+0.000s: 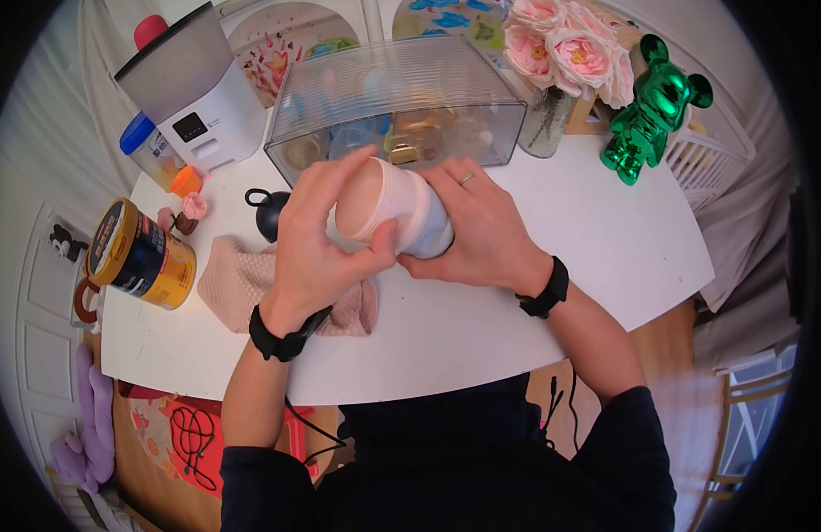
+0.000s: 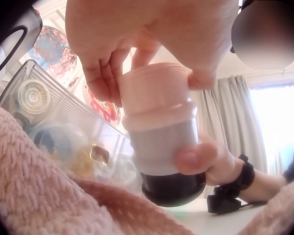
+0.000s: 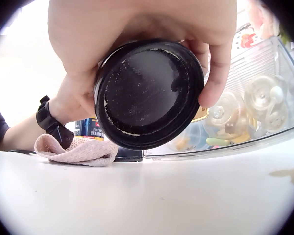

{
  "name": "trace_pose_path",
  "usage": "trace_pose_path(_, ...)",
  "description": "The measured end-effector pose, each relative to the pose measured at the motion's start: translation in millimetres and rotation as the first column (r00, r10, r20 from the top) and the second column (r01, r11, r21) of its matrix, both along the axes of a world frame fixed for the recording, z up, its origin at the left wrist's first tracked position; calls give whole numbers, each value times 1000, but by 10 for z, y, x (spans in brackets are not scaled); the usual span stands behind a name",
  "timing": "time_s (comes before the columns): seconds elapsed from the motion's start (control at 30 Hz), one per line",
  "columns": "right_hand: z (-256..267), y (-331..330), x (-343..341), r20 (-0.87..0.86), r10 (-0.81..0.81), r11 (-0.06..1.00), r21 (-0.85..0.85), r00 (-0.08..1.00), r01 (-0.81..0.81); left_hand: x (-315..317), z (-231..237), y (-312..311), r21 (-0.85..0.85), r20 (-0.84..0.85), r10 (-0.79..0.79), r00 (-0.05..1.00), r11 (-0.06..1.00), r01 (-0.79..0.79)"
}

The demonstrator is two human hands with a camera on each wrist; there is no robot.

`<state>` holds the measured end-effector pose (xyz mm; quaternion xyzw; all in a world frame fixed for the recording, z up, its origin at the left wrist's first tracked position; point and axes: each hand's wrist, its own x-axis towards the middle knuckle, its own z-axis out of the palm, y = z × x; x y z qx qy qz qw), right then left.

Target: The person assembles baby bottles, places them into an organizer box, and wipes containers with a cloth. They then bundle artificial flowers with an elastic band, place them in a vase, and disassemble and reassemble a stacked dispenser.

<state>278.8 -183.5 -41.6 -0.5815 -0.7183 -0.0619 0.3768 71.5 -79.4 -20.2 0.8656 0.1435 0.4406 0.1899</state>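
A stacked container with a pink top section, a pale grey middle and a black bottom is held tilted above the white table between both hands. My left hand grips the pink end, thumb on the near side and fingers round the far side. Round the lower sections, my right hand holds on, its thumb pressing the grey section in the left wrist view. The scuffed black base faces the right wrist camera. Beneath the left wrist lies a crumpled pink cloth.
Behind the hands stands a clear lidded box with containers inside. A yellow and black tub, a small black round case and a white dispenser are left. Roses in a glass vase and a green bear figure stand right.
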Motion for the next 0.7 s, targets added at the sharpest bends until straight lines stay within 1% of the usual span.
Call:
trace_pose_path(0.17, 9, 4, 23, -20, 52, 998, -28, 998, -53, -14, 17, -3, 11, -15, -15, 1000, 1000, 16)
trace_pose_path(0.3, 24, 2, 39, -20, 55, 997, -61, 998, -57, -12, 34, 15, 10, -6, -26, 1000, 1000, 26)
trace_pose_path(0.37, 1, 12, 38, -12, 33, 999, -8, 999, -34, -72, 91, 37, 142, -43, 56, 998, 989, -49)
trace_pose_path(0.4, 3, 12, 40, -11, 37, 999, -6, 999, -37, -132, 121, 61, 143, -42, 59, 997, 988, -52)
trace_pose_path(0.43, 7, 6, 43, 11, -7, 999, -34, 1000, 7, -217, 157, 101, 34, -9, 184, 983, 982, -184)
trace_pose_path(0.47, 9, 5, 44, 33, -50, 997, -60, 998, 52, -305, 189, 149, -78, 9, 308, 951, 949, -306)
trace_pose_path(0.5, 2, 8, 45, 27, -51, 997, -56, 998, 52, -379, 216, 214, -73, 5, 308, 951, 949, -307)
trace_pose_path(0.53, -13, 12, 46, 34, -91, 995, -33, 995, 92, -446, 240, 298, -73, -13, 464, 886, 883, -463)
trace_pose_path(0.57, -22, 19, 47, 40, -130, 991, -10, 991, 131, -512, 251, 374, -69, -28, 606, 795, 792, -606)
trace_pose_path(0.6, -26, 26, 49, 37, -131, 991, -5, 991, 131, -558, 210, 441, 10, -88, 664, 743, 746, -665)
trace_pose_path(0.63, -31, 29, 50, 33, -145, 989, -9, 989, 145, -586, 160, 474, 13, -86, 665, 742, 745, -667)
trace_pose_path(0.67, -33, 29, 52, 31, -156, 987, -15, 987, 157, -613, 117, 486, 75, -244, 700, 671, 703, -707)
trace_pose_path(0.7, -32, 28, 54, 31, -152, 988, -14, 988, 152, -635, 86, 500, 144, -391, 720, 573, 663, -735)
